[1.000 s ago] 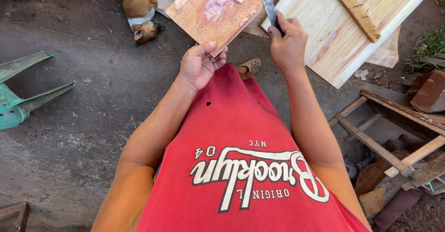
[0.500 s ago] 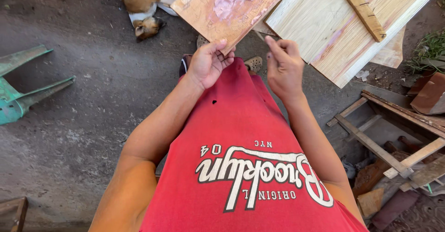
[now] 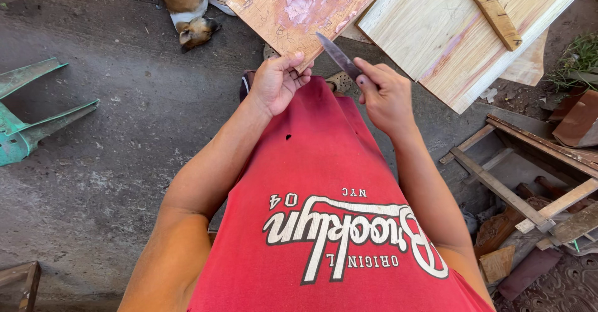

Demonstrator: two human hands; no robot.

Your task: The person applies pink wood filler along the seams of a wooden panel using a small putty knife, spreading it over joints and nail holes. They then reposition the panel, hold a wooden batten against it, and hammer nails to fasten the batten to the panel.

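Left hand [image 3: 275, 83] grips the near corner of the small board [image 3: 299, 10] (pink putty smear [image 3: 304, 0] on top), fingers curled under its edge; right hand [image 3: 385, 94] closed around a putty knife [image 3: 339, 55], blade tilted up toward the board's edge; big pale board [image 3: 436, 25] just beside; dog [image 3: 187, 7] lying beyond.

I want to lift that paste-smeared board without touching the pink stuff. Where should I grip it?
Grip the board at its bare near edge, coming from below, where the left hand already pinches it. The pink paste sits further up the face.
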